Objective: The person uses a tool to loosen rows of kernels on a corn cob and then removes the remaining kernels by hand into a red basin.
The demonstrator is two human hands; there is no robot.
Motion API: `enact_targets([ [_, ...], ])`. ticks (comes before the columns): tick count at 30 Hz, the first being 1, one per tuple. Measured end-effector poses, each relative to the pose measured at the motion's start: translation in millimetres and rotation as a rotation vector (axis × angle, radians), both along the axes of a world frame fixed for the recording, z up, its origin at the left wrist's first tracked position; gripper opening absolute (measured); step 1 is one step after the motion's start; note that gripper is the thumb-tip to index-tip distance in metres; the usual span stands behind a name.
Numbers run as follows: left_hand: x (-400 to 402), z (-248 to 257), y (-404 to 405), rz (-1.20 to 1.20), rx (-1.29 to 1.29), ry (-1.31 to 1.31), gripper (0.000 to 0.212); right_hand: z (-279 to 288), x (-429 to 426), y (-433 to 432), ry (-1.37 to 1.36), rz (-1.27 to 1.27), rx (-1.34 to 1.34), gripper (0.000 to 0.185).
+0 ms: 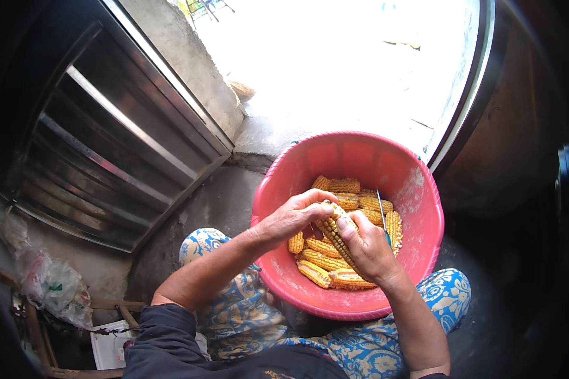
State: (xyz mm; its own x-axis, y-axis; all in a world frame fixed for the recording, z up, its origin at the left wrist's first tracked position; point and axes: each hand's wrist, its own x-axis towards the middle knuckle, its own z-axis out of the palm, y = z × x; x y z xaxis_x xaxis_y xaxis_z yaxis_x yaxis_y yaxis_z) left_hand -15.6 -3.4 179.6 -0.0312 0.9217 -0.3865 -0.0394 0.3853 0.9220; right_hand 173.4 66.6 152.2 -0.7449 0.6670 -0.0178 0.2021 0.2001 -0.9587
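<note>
A dried ear of corn (pixel 340 240) is held tilted over a red plastic tub (pixel 284 284). My right hand (pixel 367 244) grips it around its middle, thumb on the kernels. At the ear's upper end, my left hand (pixel 296 218) pinches with its thumb and fingers; some of its fingertips are hidden behind the ear. Several yellow corn ears (pixel 320 260) lie in the tub, with loose kernels among them. Just right of my hands, a thin metal tool (pixel 382 208) with a blue-green handle leans among the ears; its lower part is hidden by my right hand.
The tub stands on a concrete floor (pixel 194 203) between my knees, by a bright doorway. A metal door (pixel 118 132) stands at the left and a dark panel at the right. Plastic bags (pixel 57 279) and a wooden frame (pixel 83 373) are at the lower left.
</note>
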Motion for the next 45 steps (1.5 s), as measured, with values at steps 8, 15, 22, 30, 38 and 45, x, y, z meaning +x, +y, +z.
enact_targets([
  [8,9,-45,22,0.055,0.075,0.152,0.032,-10,-5,3,-0.137,-0.003,0.026,0.038],
  [15,-4,-18,37,-0.022,-0.001,-0.029,0.043,-13,-11,21,-0.115,-0.069,0.048,0.042],
  [22,-13,-14,36,-0.083,0.021,-0.274,0.04,0,-4,23,-0.079,-0.081,0.041,0.041],
  [30,1,-19,36,-0.028,0.15,-0.045,0.026,4,-5,16,-0.077,-0.102,0.095,0.036],
  [38,-4,-28,46,0.042,0.056,-0.033,0.037,-13,-3,18,-0.036,-0.107,0.082,0.036],
  [45,-6,-17,44,-0.059,0.062,-0.076,0.043,-20,-5,24,0.03,-0.133,0.045,0.037],
])
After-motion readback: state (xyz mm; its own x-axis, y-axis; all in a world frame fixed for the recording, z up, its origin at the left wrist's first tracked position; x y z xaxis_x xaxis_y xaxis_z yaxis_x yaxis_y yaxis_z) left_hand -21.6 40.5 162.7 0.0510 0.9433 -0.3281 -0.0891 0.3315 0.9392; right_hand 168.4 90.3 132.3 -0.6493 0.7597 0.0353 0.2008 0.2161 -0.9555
